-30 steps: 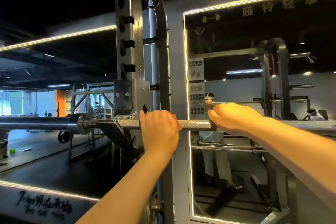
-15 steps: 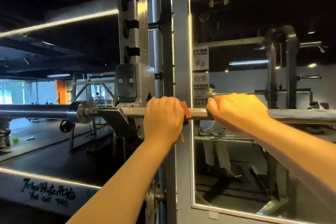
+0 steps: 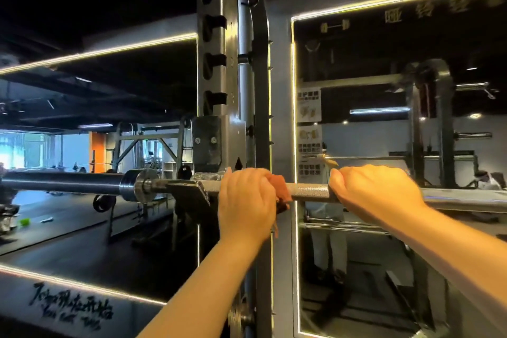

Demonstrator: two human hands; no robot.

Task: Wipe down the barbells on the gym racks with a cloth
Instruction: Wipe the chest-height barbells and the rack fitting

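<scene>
Barbell (image 3: pixel 310 192) lies level across the view, with its sleeve (image 3: pixel 63 182) sticking out at far left. Inboard of the sleeve it rests on the hook (image 3: pixel 189 196) of the rack upright (image 3: pixel 211 63). Left hand (image 3: pixel 247 203) is just right of the hook, fingers curled over the barbell and gripping a reddish cloth (image 3: pixel 282 192) against it. A bare knurled stretch shows between the hands. Right hand (image 3: pixel 375 192) has its fingers curled round the barbell, skin on metal. Mirror (image 3: pixel 384 269) stands behind.

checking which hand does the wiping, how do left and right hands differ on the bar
The left hand wraps a reddish cloth round the barbell; the right hand grips bare steel. The left hand sits beside the rack upright; the right hand is farther along. Both curl over it from above.
</scene>
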